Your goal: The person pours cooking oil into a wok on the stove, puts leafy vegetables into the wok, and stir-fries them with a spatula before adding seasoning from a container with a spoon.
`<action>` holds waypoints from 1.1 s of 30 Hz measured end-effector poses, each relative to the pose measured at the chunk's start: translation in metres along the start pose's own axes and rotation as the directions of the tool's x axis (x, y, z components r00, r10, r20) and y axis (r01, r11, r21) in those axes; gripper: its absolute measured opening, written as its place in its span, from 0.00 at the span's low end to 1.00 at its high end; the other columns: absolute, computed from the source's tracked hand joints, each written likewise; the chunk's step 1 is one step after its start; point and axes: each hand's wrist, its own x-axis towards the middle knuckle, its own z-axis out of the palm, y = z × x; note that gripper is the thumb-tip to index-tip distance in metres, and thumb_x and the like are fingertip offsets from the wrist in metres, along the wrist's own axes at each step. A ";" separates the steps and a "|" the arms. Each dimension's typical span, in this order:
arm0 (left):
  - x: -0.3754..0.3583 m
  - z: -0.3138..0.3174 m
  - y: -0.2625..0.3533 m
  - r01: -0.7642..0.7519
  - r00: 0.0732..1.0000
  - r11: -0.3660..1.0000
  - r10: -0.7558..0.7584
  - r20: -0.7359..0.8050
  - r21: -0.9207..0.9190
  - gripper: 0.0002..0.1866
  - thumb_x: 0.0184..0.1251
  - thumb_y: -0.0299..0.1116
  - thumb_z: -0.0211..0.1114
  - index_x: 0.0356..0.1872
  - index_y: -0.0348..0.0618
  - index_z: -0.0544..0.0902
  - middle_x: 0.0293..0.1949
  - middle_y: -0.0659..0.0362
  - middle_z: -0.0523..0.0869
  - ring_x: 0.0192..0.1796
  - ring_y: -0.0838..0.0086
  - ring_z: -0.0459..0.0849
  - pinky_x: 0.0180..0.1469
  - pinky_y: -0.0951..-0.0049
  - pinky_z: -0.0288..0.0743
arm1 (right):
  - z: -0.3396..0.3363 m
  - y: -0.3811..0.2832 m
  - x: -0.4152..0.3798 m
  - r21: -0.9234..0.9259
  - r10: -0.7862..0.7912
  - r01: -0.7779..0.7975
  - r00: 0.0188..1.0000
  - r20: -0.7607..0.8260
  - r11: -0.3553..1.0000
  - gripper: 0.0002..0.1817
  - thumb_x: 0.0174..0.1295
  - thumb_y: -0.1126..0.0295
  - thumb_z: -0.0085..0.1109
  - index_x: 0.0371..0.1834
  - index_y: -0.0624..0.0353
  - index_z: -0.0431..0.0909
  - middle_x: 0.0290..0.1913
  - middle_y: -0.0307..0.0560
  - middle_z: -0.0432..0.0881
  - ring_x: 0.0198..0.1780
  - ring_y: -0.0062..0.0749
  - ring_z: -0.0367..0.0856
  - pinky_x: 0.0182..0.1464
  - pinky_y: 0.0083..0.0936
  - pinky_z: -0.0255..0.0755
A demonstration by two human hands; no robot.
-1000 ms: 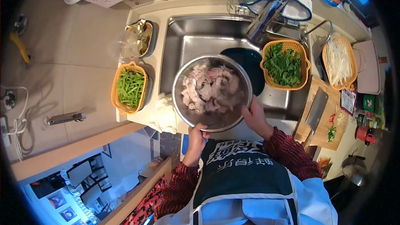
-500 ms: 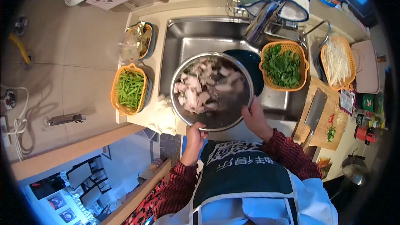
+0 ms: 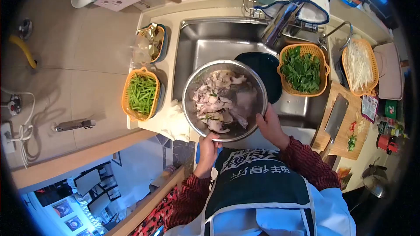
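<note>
Head view: in front of the dark apron [image 3: 258, 188], a steel bowl [image 3: 190, 118] of pale pieces [image 3: 214, 100] is held up over the near side of the sink; the step in hand is judged to be a two-handed turning or tossing of these contents. The rim is gripped at 7 o'clock by the left hand [image 3: 207, 153] and at 4 o'clock by the right hand [image 3: 272, 127]; on each, the fingers are closed partway about the edge, the thumb laid over it and the rest hidden beneath. For any further move, a firm grip and a fairly level rim seem called for, lest pieces be spilled. The pieces, seemingly sliced meat or fish flecked with green, are heaped toward the bowl's 9 o'clock side; whether liquid lies under them cannot be told. Toward 4 o'clock, a cleaver [image 3: 337, 118] and small chopped bits [image 3: 352, 142] are set on a wooden board [image 3: 321, 137]. At 9 o'clock, cut green stems [image 3: 141, 94] are held in a yellow basket [image 3: 125, 98] on the surface [image 3: 151, 123]. Behind the bowl, toward 2 o'clock, a dark basin [image 3: 269, 67] is seen in the sink [image 3: 188, 39]; beyond it, leafy greens [image 3: 301, 70] fill a second basket [image 3: 325, 71], and white strands [image 3: 358, 67] a third [image 3: 374, 63]. Farther, at 10 o'clock, a foil-like packet [image 3: 154, 39] is held in another basket [image 3: 162, 46].
</note>
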 end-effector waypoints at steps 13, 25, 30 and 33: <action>-0.011 -0.005 0.006 -0.187 0.973 0.982 0.190 0.129 -0.029 0.12 0.41 0.22 0.49 0.31 0.29 0.71 0.24 0.53 0.76 0.17 0.75 0.70 0.14 0.80 0.60 | -0.005 -0.022 -0.010 0.092 0.072 -0.082 0.991 0.114 0.992 0.19 0.54 0.81 0.41 0.51 0.66 0.57 0.43 0.46 0.69 0.44 0.21 0.65 0.47 0.16 0.61; 0.002 -0.014 0.011 0.061 0.992 0.996 -0.068 0.105 0.070 0.05 0.44 0.23 0.51 0.25 0.35 0.70 0.17 0.60 0.71 0.13 0.79 0.64 0.14 0.82 0.59 | -0.003 -0.003 -0.009 0.084 0.222 -0.225 0.974 0.050 0.971 0.13 0.52 0.77 0.47 0.41 0.67 0.61 0.31 0.52 0.74 0.33 0.30 0.73 0.36 0.24 0.67; -0.004 0.003 0.002 0.139 0.989 0.989 -0.141 0.047 0.055 0.02 0.44 0.23 0.51 0.21 0.40 0.68 0.14 0.63 0.68 0.12 0.80 0.62 0.13 0.82 0.55 | -0.011 0.005 -0.012 0.107 0.186 -0.188 0.982 0.033 0.976 0.13 0.52 0.77 0.46 0.41 0.67 0.61 0.31 0.51 0.73 0.33 0.28 0.71 0.36 0.24 0.66; -0.023 0.008 0.004 0.038 0.997 0.998 -0.040 0.067 0.041 0.02 0.43 0.22 0.51 0.20 0.39 0.68 0.13 0.63 0.66 0.12 0.80 0.62 0.13 0.81 0.55 | -0.019 -0.018 -0.024 0.109 0.058 -0.058 0.998 0.009 0.992 0.13 0.53 0.77 0.45 0.42 0.67 0.61 0.31 0.50 0.73 0.32 0.28 0.71 0.35 0.24 0.67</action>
